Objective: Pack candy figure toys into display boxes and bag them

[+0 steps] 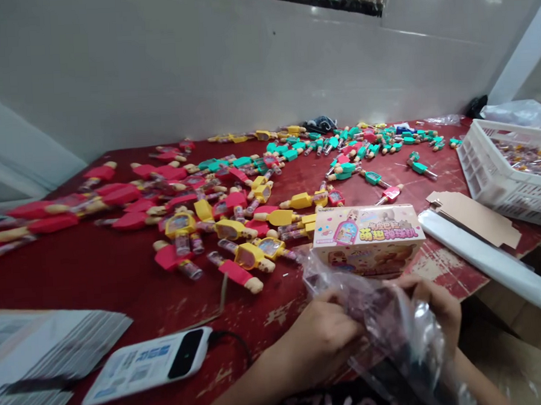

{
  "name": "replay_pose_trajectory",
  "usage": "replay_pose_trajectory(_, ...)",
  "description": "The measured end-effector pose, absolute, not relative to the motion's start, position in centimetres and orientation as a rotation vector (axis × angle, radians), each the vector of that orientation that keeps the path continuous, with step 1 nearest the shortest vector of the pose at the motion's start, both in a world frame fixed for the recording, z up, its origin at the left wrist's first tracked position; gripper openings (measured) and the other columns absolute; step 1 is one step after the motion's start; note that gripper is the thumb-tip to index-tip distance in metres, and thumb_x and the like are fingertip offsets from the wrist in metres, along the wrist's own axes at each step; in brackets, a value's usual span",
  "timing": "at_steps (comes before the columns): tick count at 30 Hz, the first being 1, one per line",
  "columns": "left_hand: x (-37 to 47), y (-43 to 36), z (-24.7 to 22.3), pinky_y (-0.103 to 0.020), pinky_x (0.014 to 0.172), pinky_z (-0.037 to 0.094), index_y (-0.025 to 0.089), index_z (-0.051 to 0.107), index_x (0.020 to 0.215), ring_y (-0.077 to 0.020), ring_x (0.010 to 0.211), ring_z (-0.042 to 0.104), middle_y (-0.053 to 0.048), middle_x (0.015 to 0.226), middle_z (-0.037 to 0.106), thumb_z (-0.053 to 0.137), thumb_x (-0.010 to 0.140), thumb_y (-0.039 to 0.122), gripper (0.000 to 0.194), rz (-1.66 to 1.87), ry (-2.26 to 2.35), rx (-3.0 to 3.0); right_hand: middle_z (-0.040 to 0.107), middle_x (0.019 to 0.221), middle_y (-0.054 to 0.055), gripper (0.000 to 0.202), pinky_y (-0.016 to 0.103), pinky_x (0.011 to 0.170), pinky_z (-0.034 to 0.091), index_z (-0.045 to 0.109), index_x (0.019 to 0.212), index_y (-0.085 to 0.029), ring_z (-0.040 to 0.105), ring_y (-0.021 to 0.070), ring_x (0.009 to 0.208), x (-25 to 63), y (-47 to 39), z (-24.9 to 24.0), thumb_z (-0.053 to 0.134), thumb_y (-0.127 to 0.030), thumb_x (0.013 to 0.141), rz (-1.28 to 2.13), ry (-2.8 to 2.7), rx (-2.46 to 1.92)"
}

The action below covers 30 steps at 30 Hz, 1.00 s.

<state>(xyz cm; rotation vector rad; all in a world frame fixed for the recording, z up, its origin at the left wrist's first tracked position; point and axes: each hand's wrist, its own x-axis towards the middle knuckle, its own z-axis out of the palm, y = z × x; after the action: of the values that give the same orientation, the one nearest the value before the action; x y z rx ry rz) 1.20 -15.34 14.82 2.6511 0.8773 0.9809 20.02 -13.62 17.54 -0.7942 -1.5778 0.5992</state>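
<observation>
Hands meet low in the view over a clear plastic bag (395,335): the left hand (320,339) is curled round its near side and the right hand (432,306) pinches the far side, so both are closed on the film and hold it bunched between them at the front edge of the red table (120,277). Something dark shows through the film, too blurred to name. Just beyond the fingers, touching the bag's upper folds, stands a small pink printed box (367,240), its long face turned toward the person, which keeps it within easy reach of the bag; it carries cartoon pictures and yellow Chinese characters that cannot be read for certain at this size. Small toys (235,228) in red, yellow and teal lie scattered across the middle and far side of the table, roughly grouped by colour. At the right a white crate (491,173) holds more small items, with flat cardboard (475,216) and a stack of clear sleeves (482,255) beside it. Near the left forearm lie a white handheld device (147,366) with a cable and a pile of printed sheets (46,347); their print is illegible.
</observation>
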Motion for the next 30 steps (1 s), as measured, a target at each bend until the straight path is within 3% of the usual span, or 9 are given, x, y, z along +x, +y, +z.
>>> replay_pose_trajectory(5,-1.3,-14.3,17.3,-0.025,0.051,0.031,0.018,0.058,0.065,-0.0137,0.052,0.056,-0.001,0.057,0.061,0.034,0.094,0.034,0.041,0.682,1.263,2.494,0.029,0.047,-0.009,0.055,0.017,0.040,0.029,0.023,0.053,-0.020,0.027,0.0041,0.043,21.4,-12.2,17.9,0.077,-0.029,0.064,0.861,-1.137,-0.989)
replay_pose_trajectory(10,-5.3,-13.1,19.9,-0.022,0.044,0.028,0.020,0.057,0.055,-0.0108,0.041,0.051,0.004,0.046,0.054,0.044,0.088,0.054,0.049,0.938,1.673,2.380,0.038,0.049,-0.009,0.047,0.016,0.038,0.026,0.037,0.059,-0.019,0.031,0.0037,0.041,22.2,-11.8,18.5,0.081,-0.033,0.054,1.076,-1.147,-1.040)
replay_pose_trajectory(12,-6.2,-13.0,19.9,-0.020,0.044,0.029,0.020,0.060,0.062,-0.0083,0.038,0.046,0.007,0.044,0.051,0.051,0.087,0.052,0.042,1.202,1.843,2.385,0.046,0.052,-0.007,0.039,0.017,0.039,0.029,0.048,0.066,-0.019,0.036,0.0051,0.042,22.3,-11.9,18.7,0.082,-0.032,0.052,1.055,-1.222,-1.035)
replay_pose_trajectory(14,-6.0,-13.3,19.6,-0.019,0.052,0.034,0.020,0.063,0.077,-0.0089,0.046,0.049,0.006,0.053,0.053,0.056,0.086,0.048,0.030,1.531,1.981,2.381,0.051,0.056,-0.005,0.037,0.017,0.040,0.031,0.055,0.073,-0.019,0.038,0.0059,0.043,22.3,-12.1,18.7,0.082,-0.031,0.051,1.009,-1.335,-1.020)
replay_pose_trajectory(17,-3.1,-14.3,18.7,-0.035,0.090,0.041,0.017,0.057,0.102,-0.0207,0.088,0.058,-0.006,0.093,0.060,0.056,0.081,0.058,0.046,1.904,1.574,2.653,0.051,0.056,-0.005,0.029,0.016,0.040,0.030,0.059,0.072,-0.019,0.040,0.0065,0.045,21.5,-12.8,18.3,0.079,-0.031,0.056,0.991,-1.502,-1.030)
replay_pose_trajectory(20,1.2,-15.0,17.3,-0.047,0.104,0.034,0.021,0.050,0.107,-0.0277,0.119,0.048,-0.011,0.118,0.053,0.050,0.087,0.049,0.034,1.564,0.849,2.999,0.043,0.050,-0.006,0.023,0.016,0.040,0.027,0.053,0.062,-0.018,0.035,0.0059,0.044,20.3,-14.0,17.9,0.067,-0.033,0.070,1.036,-1.632,-1.007)
replay_pose_trajectory(23,3.7,-14.5,16.1,-0.029,0.073,0.047,0.017,0.045,0.110,-0.0169,0.085,0.062,-0.008,0.090,0.065,0.037,0.094,0.021,0.018,1.478,0.726,2.882,0.038,0.047,-0.007,0.030,0.016,0.040,0.026,0.047,0.056,-0.017,0.032,0.0050,0.043,19.9,-15.3,18.1,0.057,-0.032,0.080,0.980,-1.757,-0.960)
replay_pose_trajectory(25,3.7,-14.0,15.8,-0.026,0.051,0.037,0.012,0.047,0.107,-0.0125,0.055,0.053,-0.002,0.065,0.061,0.033,0.096,0.018,0.020,1.509,0.605,2.756,0.039,0.045,-0.007,0.031,0.016,0.039,0.025,0.047,0.055,-0.017,0.033,0.0046,0.041,20.3,-15.8,18.5,0.059,-0.029,0.081,0.807,-1.837,-0.978)
replay_pose_trajectory(30,1.7,-14.1,15.8,-0.026,0.049,0.031,0.018,0.053,0.069,-0.0095,0.048,0.047,0.001,0.053,0.052,0.039,0.096,0.031,0.033,1.452,0.546,2.364,0.045,0.045,-0.007,0.023,0.018,0.043,0.029,0.049,0.059,-0.019,0.039,0.0052,0.040,22.5,-15.3,18.6,0.059,-0.018,0.079,0.205,-1.986,-0.904)
